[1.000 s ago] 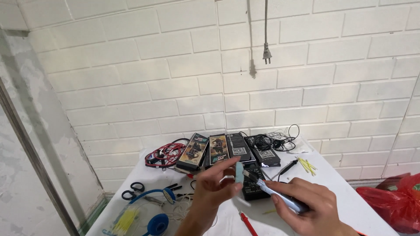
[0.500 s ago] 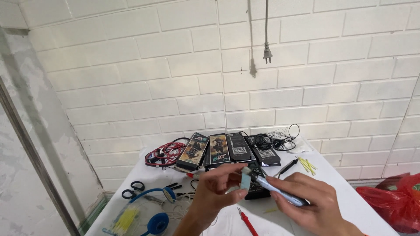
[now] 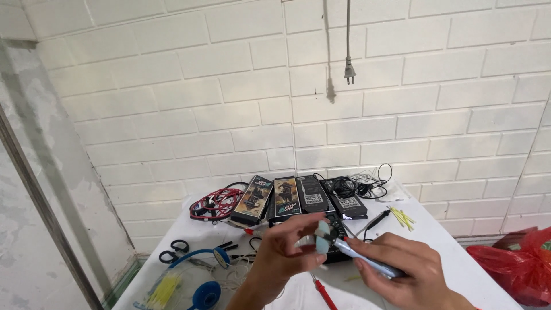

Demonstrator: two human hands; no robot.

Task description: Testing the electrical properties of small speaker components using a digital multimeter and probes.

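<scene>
left hand (image 3: 290, 247) pinching a small part (image 3: 322, 241); right hand (image 3: 402, 270) gripping a pen tool (image 3: 361, 258), tip meeting it over the counter's (image 3: 436, 241) front edge.

A makeshift electronics repair corner is showing here: a white table (image 3: 436, 241) is standing against a bare white brick wall (image 3: 189, 97), with a loose plug cord (image 3: 348, 63) hanging down it. Battery packs (image 3: 285, 198) are lining the table's far edge, red wires (image 3: 213, 203) and scissors (image 3: 175, 251) are lying toward its left edge.
</scene>
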